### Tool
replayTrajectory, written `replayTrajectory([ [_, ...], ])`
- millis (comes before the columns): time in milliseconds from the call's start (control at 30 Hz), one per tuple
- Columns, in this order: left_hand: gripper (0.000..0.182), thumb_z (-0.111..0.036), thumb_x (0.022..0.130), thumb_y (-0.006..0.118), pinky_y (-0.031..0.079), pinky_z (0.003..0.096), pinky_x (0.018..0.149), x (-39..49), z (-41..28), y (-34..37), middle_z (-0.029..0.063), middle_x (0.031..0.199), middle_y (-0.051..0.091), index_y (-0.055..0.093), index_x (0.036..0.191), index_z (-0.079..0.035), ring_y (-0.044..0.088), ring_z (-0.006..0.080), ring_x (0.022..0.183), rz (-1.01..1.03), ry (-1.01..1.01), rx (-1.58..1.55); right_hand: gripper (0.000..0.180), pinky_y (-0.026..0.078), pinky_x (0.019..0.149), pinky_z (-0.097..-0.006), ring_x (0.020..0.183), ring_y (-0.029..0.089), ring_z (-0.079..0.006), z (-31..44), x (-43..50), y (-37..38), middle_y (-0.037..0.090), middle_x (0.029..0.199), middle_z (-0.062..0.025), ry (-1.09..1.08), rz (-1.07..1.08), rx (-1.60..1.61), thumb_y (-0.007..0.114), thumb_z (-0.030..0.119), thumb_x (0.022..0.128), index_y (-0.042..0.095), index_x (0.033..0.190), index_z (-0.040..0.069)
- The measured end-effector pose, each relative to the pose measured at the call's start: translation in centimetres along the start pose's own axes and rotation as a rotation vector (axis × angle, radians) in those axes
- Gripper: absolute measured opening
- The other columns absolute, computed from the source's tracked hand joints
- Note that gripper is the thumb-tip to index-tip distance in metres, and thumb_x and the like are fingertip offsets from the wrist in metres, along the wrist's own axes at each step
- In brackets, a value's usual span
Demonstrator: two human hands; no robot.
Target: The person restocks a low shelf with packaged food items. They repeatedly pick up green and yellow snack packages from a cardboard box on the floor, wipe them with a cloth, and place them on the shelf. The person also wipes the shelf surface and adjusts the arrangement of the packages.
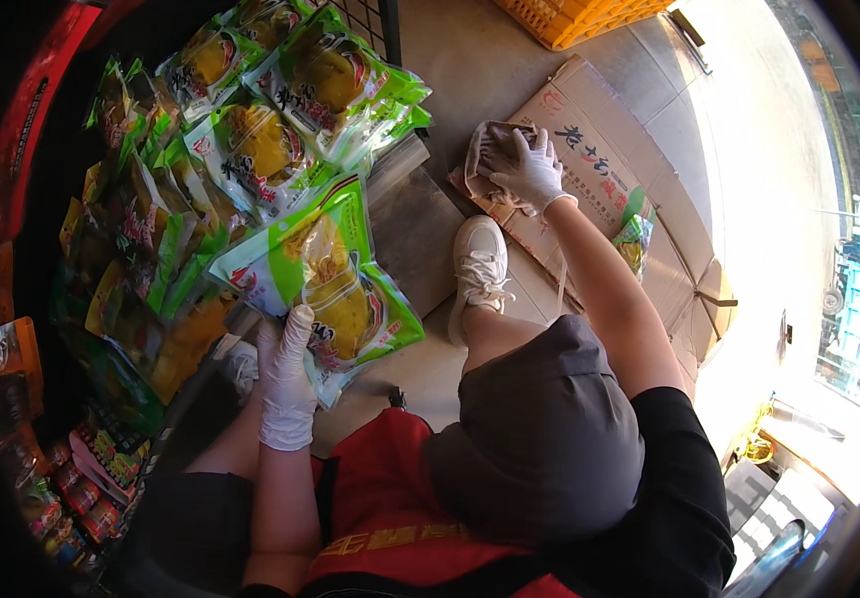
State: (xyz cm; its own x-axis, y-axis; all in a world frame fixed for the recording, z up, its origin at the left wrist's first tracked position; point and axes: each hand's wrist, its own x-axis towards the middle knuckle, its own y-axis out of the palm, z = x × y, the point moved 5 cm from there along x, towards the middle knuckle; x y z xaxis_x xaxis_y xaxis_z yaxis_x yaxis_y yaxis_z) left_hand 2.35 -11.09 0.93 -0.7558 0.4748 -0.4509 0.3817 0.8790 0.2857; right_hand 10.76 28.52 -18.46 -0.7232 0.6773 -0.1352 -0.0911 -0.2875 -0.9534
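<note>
My left hand [289, 377], in a white glove, grips a green-and-clear plastic food packet [333, 288] by its lower left side; yellowish pickled vegetables show through it. Beside it, on the left, many similar packets [254, 153] are stacked in rows. My right hand [535, 170], also gloved, rests with spread fingers on a crumpled brownish cloth [491, 153]. That cloth lies over the left end of a flattened cardboard box [587, 119] on the floor. Whether the fingers grip the cloth is unclear.
A small green packet [633, 245] lies on the cardboard. My white shoe [480, 261] stands between the hands. An orange plastic crate [579, 19] is at the top. Wrapped goods [82, 493] sit at the lower left, near a dark wire rack [363, 19] farther up.
</note>
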Motion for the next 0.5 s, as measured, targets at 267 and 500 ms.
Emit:
replayTrajectory([
  [267,0.061,-0.047,0.096,0.054,0.046,0.0359,0.100,3.7,0.1,4.3,0.0095,0.133,0.052,0.043,0.138,-0.003,0.056,0.0210,0.117,0.061,-0.015,-0.023,0.032,0.052,0.080,-0.0333,0.088,0.064,-0.0255,0.9,0.1,-4.1,0.066,0.098,-0.0137,0.116,-0.172,0.864,0.066,0.006,0.075,0.059,0.106,0.000],
  [500,0.062,-0.044,0.097,0.054,0.042,0.0336,0.100,6.7,-1.2,7.0,0.0086,0.135,0.050,0.040,0.140,-0.002,0.049,0.0196,0.121,0.007,0.067,0.106,0.046,0.035,0.105,-0.0531,0.126,0.046,-0.0376,16.4,-9.7,-18.7,0.051,0.126,-0.0183,-0.979,-0.024,1.105,0.071,0.027,0.077,0.055,0.115,0.006],
])
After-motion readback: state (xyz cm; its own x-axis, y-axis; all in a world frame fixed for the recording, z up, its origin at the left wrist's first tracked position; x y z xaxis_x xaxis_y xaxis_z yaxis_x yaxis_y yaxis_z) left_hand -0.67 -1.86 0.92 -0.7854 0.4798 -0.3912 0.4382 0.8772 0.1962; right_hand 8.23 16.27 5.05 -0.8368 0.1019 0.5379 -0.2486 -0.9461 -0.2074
